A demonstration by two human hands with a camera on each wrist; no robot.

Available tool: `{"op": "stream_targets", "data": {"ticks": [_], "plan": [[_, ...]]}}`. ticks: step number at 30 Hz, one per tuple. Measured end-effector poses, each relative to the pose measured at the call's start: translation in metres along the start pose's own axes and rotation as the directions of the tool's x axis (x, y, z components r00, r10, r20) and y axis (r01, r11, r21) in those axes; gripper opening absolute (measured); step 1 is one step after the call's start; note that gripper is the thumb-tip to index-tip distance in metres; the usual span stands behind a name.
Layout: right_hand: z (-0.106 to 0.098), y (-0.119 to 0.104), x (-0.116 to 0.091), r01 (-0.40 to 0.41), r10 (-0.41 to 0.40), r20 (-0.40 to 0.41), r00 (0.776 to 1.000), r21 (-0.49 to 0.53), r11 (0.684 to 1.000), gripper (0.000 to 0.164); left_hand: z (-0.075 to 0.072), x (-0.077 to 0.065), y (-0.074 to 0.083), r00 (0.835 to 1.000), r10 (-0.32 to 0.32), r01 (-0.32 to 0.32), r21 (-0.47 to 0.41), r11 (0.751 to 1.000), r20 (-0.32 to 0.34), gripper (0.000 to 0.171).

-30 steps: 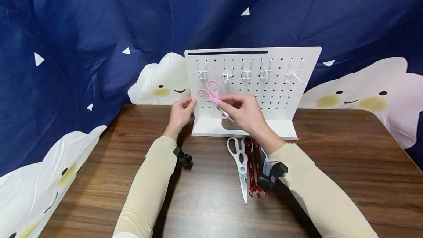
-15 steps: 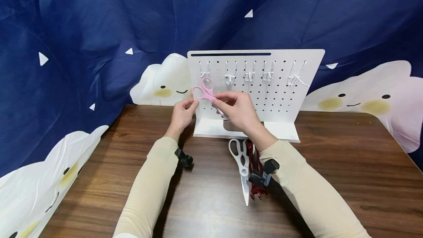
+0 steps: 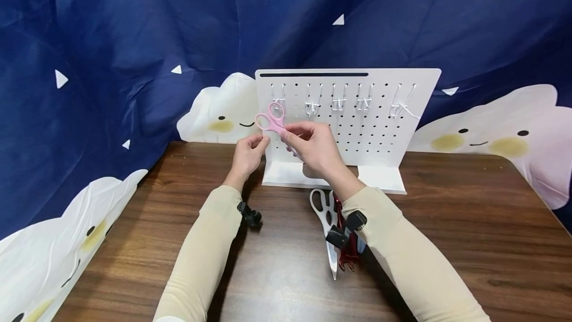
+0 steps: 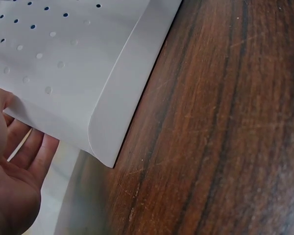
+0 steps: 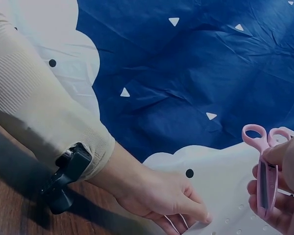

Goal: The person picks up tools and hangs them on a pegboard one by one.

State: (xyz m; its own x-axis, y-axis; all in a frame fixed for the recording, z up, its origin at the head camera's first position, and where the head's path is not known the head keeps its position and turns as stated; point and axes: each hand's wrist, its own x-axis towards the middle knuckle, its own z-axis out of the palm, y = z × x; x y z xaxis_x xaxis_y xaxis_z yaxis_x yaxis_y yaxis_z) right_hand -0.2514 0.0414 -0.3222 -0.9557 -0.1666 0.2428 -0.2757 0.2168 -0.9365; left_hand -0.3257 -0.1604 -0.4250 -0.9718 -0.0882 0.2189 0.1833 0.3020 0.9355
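The right hand [image 3: 315, 145] pinches pink scissors [image 3: 278, 124] that tilt toward eleven o'clock. The left hand [image 3: 247, 155] grips the white pegboard [image 3: 364, 130] at nine o'clock.

Pink scissors [image 3: 277, 127], white hole-dotted pegboard [image 3: 362, 129], red wrenches [image 3: 348, 256], brown wood-grained table [image 3: 473, 212], navy backdrop [image 3: 201, 29] with white triangles, cream sleeves [image 3: 203, 247]

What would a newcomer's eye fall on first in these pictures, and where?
Probably the pink scissors, pinched in the right hand before the left part of the white pegboard. The left hand grips the board's left edge, and white hooks line its upper half. Behind it hangs a dark blue cloth with smiling white clouds.
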Motion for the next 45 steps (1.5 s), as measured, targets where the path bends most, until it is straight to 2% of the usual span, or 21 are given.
{"op": "stream_targets", "data": {"ticks": [22,39,45], "plan": [[0.008,0.003,0.015,-0.022,0.021,-0.007,1.0,-0.085,0.996,0.025,-0.001,0.001,0.0,1.0,0.003,-0.003,0.019,1.0,0.012,0.031],[0.007,0.014,0.031,-0.111,0.11,-0.067,0.992,-0.02,0.994,0.024,-0.001,0.0,-0.001,1.0,-0.007,0.007,0.015,1.0,-0.002,0.031],[0.008,0.016,0.037,-0.163,0.167,-0.079,0.983,0.055,0.985,0.024,0.0,-0.001,0.0,1.0,-0.007,0.007,0.007,1.0,0.001,0.031]]}}
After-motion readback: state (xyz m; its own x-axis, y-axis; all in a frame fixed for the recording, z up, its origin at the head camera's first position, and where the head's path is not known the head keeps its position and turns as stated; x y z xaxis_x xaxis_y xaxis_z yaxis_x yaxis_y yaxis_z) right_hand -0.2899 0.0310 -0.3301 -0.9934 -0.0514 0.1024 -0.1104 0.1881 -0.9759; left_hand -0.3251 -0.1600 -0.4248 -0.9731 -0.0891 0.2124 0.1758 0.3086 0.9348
